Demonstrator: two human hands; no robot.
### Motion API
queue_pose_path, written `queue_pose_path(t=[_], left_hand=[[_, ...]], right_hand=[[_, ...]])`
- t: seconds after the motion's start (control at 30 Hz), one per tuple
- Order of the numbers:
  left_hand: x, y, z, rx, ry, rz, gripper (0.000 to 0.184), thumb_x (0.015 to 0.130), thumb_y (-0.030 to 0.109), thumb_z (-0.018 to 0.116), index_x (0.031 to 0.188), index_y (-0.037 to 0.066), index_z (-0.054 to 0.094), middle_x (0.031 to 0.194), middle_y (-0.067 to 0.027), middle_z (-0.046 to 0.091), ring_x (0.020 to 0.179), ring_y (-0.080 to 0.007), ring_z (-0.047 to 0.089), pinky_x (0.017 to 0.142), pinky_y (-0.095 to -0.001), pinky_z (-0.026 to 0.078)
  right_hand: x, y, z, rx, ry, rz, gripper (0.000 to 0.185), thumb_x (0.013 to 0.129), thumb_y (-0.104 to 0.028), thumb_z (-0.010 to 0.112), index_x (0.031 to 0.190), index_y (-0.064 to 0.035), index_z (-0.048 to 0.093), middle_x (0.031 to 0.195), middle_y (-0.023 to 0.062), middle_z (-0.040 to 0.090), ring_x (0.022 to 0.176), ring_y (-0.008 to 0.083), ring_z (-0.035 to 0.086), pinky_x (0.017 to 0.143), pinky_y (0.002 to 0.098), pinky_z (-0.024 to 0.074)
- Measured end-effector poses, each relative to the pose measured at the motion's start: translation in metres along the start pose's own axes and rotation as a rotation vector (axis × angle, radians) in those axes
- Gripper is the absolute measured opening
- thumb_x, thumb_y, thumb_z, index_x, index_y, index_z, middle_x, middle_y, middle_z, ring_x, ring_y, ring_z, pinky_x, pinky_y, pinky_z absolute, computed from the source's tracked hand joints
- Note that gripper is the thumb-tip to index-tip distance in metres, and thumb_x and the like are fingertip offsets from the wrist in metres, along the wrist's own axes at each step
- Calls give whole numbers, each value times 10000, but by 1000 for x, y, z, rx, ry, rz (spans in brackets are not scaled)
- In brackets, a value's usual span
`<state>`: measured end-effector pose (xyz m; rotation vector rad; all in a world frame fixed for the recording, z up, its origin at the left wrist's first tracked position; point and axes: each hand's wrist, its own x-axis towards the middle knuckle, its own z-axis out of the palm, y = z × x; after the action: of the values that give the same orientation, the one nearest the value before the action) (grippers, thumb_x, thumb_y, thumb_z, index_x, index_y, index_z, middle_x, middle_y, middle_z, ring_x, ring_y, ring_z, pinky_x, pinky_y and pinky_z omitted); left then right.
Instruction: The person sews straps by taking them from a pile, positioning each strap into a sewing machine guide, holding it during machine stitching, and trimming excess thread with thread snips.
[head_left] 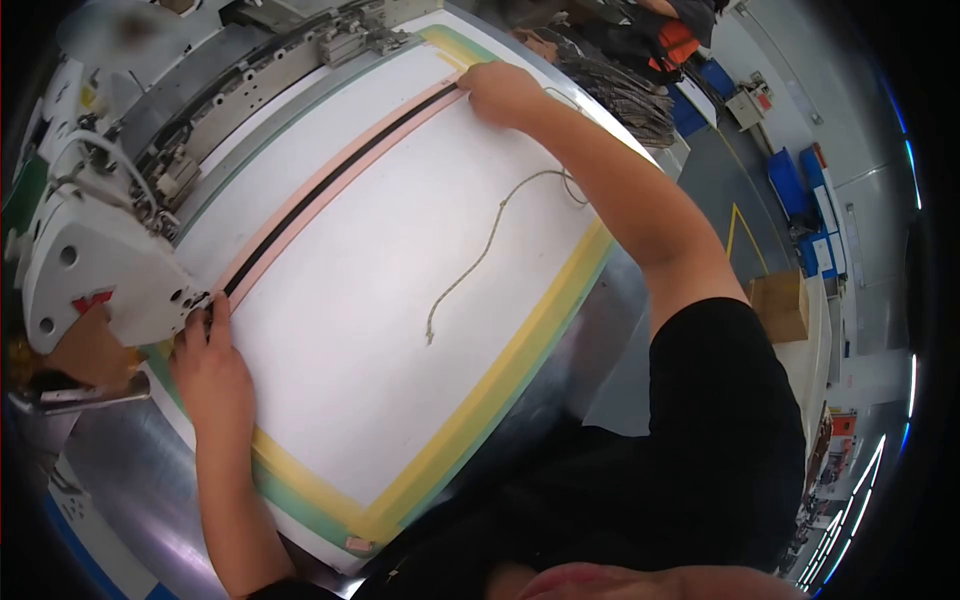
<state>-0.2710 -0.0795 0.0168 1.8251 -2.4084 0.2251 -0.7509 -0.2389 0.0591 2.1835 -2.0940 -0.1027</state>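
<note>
A long pink strip with a black band down its middle [335,178] runs straight and diagonally across the white work board [370,270]. My left hand [214,372] has its fingers pressed together at the near end of the strip, close beside the white machine head [95,265]. Up at the far end, my right hand [503,96] is closed over the strip, its fingertips partly hidden. A thin knotted cord [492,228] lies loose on the board under my right forearm.
Yellow tape [480,400] and green tape border the board. A machine rail [265,82] with metal clamps runs along its left side. Dark bundled material [625,95] sits past the far corner, near another person's orange item [677,45]. A cardboard box [780,306] stands at right.
</note>
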Motion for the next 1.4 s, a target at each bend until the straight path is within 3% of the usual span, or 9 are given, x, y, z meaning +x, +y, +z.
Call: queue_pose_path(t=[0.17, 0.37, 0.63, 0.7, 0.83, 1.07, 1.17, 1.37, 1.4], left_hand=[[-4, -3, -3, -38, 28, 34, 569, 914, -20, 532, 1473, 72, 578, 1376, -194, 588, 1196, -397, 574, 1033, -507, 456], [-3, -2, 1, -64, 49, 33, 571, 911, -35, 531, 1470, 69, 583, 1373, -188, 588, 1204, -389, 574, 1056, -504, 450], [-4, -5, 1, -88, 62, 36, 592, 900, -37, 548, 1477, 91, 584, 1333, -177, 593, 1198, -390, 575, 1054, -504, 451], [-4, -5, 2, -82, 63, 33, 593, 897, -28, 555, 1475, 100, 586, 1336, -176, 595, 1200, -387, 575, 1051, -504, 453], [-1, -2, -2, -100, 15, -7, 585, 894, -2, 569, 1465, 124, 597, 1359, -178, 594, 1208, -380, 578, 1047, -512, 454], [0, 0, -2, -114, 138, 8, 495, 982, 333, 665, 1426, 115, 640, 1388, -186, 616, 1287, -399, 559, 1113, -503, 416], [2, -7, 5, -330, 140, 7, 523, 983, 352, 667, 1416, 60, 636, 1376, -184, 636, 1309, -383, 561, 1136, -512, 395], [-9, -1, -3, -198, 212, 19, 535, 943, 315, 698, 1359, -17, 644, 1373, -153, 653, 1310, -341, 577, 1104, -504, 413], [-11, 1, -4, -173, 218, 20, 535, 933, 309, 707, 1350, -20, 647, 1371, -149, 654, 1304, -333, 579, 1092, -497, 419]], right_hand=[[-18, -74, 6, -65, 33, -181, 240, 958, -90, 537, 1064, -26, 743, 1174, 171, 720, 1099, 370, 702, 931, 475, 571], [-60, -167, -12, 75, -26, -421, 278, 944, -64, 510, 1141, 1, 694, 1175, 172, 692, 1016, 354, 721, 824, 466, 595], [-46, -98, 12, 82, 111, -215, 351, 957, -98, 502, 1258, -4, 656, 1245, 139, 708, 971, 357, 737, 812, 477, 598], [-34, -68, 18, 68, 188, -135, 269, 998, -125, 462, 1061, -9, 697, 1084, 201, 736, 965, 398, 736, 833, 505, 592], [-2, -12, 33, -37, 197, 77, 318, 1018, -164, 440, 1029, -14, 720, 1040, 226, 752, 993, 418, 730, 881, 549, 569], [4, -31, 17, -182, 55, 106, 323, 1010, -146, 450, 1059, 2, 733, 1126, 238, 736, 1053, 408, 720, 917, 518, 568], [1, -42, 17, -151, 65, 117, 315, 997, -124, 457, 1064, 4, 738, 1131, 213, 744, 1070, 378, 724, 920, 496, 572], [-53, -181, -12, 313, 97, -360, 293, 940, -120, 552, 1142, -74, 758, 1224, 162, 719, 1122, 372, 688, 967, 487, 554], [-66, -211, -21, 339, 62, -482, 291, 895, -70, 587, 1132, -21, 748, 1245, 151, 725, 1080, 364, 698, 972, 446, 550]])
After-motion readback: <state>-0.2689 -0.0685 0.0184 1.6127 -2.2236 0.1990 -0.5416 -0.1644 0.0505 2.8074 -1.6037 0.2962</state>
